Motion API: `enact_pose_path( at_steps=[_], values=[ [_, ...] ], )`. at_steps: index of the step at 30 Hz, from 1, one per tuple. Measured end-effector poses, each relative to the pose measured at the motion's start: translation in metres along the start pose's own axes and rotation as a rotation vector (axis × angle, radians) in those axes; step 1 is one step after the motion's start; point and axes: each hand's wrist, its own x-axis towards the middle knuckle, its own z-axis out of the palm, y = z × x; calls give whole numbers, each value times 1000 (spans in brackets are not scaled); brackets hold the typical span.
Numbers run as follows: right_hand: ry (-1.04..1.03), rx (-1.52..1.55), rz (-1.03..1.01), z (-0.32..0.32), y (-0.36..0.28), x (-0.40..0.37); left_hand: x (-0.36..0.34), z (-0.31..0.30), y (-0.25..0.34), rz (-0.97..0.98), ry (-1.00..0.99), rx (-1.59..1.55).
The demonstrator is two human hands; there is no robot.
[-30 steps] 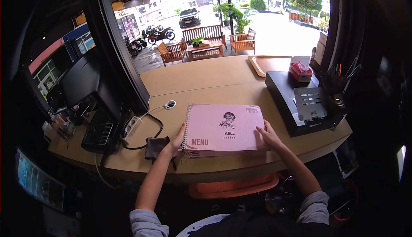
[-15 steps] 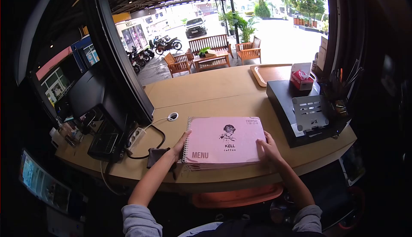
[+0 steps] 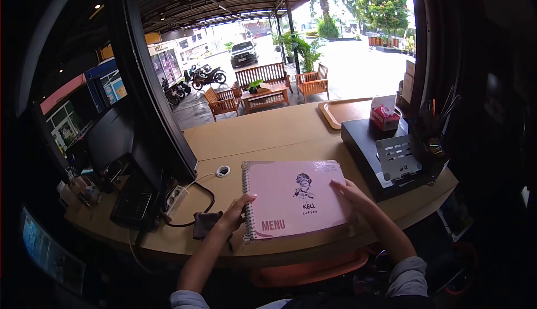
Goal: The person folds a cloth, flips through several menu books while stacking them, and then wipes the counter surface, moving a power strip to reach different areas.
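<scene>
A pink spiral-bound menu (image 3: 291,200), printed "MENU" and "KELL coffee", is held between both hands at the front of the counter, slightly tilted. My left hand (image 3: 238,211) is closed on its coiled left edge, the thumb over the cover and the other fingers hidden. On the opposite edge, my right hand (image 3: 352,194) grips with its thumb on top and its fingers out of sight underneath. Whether more menus lie beneath the top one cannot be made out. A small dark pouch (image 3: 206,225) lies just left of my left hand.
The wooden counter (image 3: 246,135) holds a brown tray (image 3: 330,118), a black box (image 3: 358,147) bearing a red-and-white tissue box (image 3: 385,119) and a grey stand (image 3: 398,158). Leftward are a power strip (image 3: 176,198), cables and a black monitor (image 3: 112,141). An orange tray (image 3: 313,272) sits below the counter edge.
The menu has come closer to me and turned a little, with both hands moving along with it. The camera's view has shifted slightly upward.
</scene>
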Motion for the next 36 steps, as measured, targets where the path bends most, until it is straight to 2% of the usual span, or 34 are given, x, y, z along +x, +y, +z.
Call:
enact_pose_path(
  at_steps=[2, 3, 4, 6, 8, 10, 12, 14, 18, 21, 22, 24, 27, 29, 30, 31, 32, 34, 35, 36],
  values=[
    [8, -137, -46, 5, -11, 12, 0, -4, -1, 128, 41, 94],
    [21, -93, -148, 10, -13, 15, 3, -12, 1, 143, 26, 133],
    [30, -99, -154, 12, -17, 17, 7, -16, 2, 149, 16, 131],
    [74, -124, -318, 22, -28, 24, 13, -22, 7, 454, 96, 210],
    [50, -49, -337, 39, -46, 19, 11, -28, 22, 454, 86, 208],
    [-9, -64, -536, 46, -54, 23, 20, -36, 29, 520, 17, 263],
    [-55, -34, -528, 50, -56, 23, 24, -41, 21, 537, 13, 155],
    [-102, -14, -618, 54, -52, 24, 38, -57, 10, 661, -11, 397],
    [-109, -27, -617, 56, -51, 30, 52, -69, -8, 619, 14, 422],
    [-73, -88, -601, 48, -40, 33, 52, -70, -19, 663, 7, 383],
    [-71, -92, -592, 48, -36, 31, 48, -69, -18, 643, -9, 457],
    [-23, -140, -683, 49, -28, 28, 47, -70, -21, 618, -21, 525],
    [5, -178, -596, 48, -22, 25, 45, -71, -30, 578, -5, 527],
    [4, -215, -556, 46, -23, 23, 45, -71, -25, 614, 67, 758],
    [5, -256, -520, 46, -26, 22, 47, -73, -28, 612, 64, 763],
    [-10, -241, -631, 47, -31, 24, 50, -75, -31, 664, 64, 766],
    [-8, -239, -634, 46, -36, 24, 53, -77, -32, 716, 66, 767],
    [310, -584, -1068, 72, -84, -6, 59, -80, -33, 719, 69, 807],
    [311, -587, -1067, 89, -107, -20, 60, -80, -35, 716, 70, 844],
    [229, -966, -1074, 108, -129, -34, 58, -77, -32, 714, 65, 843]
  ],
)
